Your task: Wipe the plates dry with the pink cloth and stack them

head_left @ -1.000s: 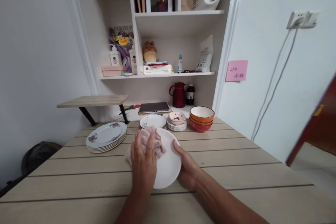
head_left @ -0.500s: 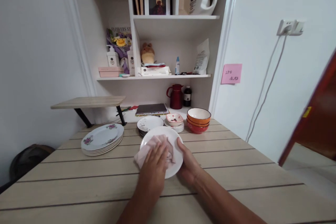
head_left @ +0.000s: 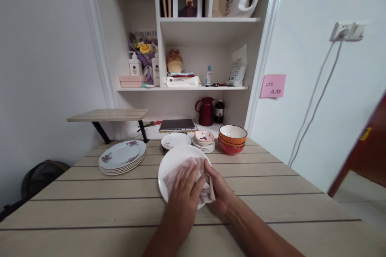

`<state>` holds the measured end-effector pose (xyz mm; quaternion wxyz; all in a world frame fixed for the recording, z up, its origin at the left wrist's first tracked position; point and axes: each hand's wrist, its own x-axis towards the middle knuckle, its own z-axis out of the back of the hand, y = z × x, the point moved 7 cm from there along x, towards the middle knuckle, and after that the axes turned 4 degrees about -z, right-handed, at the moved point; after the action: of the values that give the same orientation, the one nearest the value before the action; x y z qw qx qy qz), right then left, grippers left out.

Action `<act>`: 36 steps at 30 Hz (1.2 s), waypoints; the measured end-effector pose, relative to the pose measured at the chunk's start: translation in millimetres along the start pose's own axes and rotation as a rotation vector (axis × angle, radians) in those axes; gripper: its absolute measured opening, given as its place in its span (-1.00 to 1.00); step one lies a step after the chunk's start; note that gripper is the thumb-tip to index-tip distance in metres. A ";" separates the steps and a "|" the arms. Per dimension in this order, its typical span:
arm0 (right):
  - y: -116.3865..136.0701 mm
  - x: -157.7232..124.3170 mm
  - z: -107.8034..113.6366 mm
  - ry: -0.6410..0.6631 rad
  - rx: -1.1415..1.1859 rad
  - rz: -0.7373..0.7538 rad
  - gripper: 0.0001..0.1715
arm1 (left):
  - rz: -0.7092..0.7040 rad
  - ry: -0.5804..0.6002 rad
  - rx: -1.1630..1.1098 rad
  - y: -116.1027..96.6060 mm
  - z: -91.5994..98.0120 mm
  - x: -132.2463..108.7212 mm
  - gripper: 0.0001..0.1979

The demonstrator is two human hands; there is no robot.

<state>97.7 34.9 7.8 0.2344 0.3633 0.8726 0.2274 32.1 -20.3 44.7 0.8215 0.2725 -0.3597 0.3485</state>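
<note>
A white plate (head_left: 169,160) is held tilted above the table, facing me. My right hand (head_left: 221,192) grips its right edge, thumb on the front and the other fingers hidden behind. A crumpled pale pink cloth (head_left: 208,192) lies against the plate's face, one corner hanging over the lower right rim. Pressed flat on this cloth is my left hand (head_left: 185,188), its fingers stretched out and slightly apart.
Flowered plates (head_left: 123,154) are stacked at left. Behind the held plate stand dark-rimmed plates (head_left: 176,139), small dishes (head_left: 204,136) on saucers, and orange and red bowls (head_left: 232,138). A small raised shelf (head_left: 108,115) stands at the back left, a red jug (head_left: 206,111) at the back.
My left hand and the cloth have slid right across the plate towards my right thumb. The cloth now hangs over the lower right rim. My right hand still grips the plate.
</note>
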 end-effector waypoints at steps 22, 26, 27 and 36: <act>-20.0 0.4 -15.2 0.161 -0.185 0.002 -0.27 | 0.275 0.110 0.224 25.1 6.1 -22.7 -0.38; -19.3 2.6 -11.7 0.105 -0.146 0.013 -0.21 | 0.441 0.086 0.215 47.1 8.3 -32.7 -0.36; -17.5 2.9 -10.0 0.085 -0.126 0.019 -0.20 | 0.458 0.088 0.207 49.7 8.2 -34.3 -0.35; 23.5 -1.8 13.5 -0.127 0.053 0.271 -0.24 | 0.240 0.151 0.034 18.3 6.2 -17.7 -0.34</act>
<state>118.9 51.5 10.9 0.2468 0.4974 0.8046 0.2105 6.8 -20.2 38.2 0.7941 0.2142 -0.3208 0.4697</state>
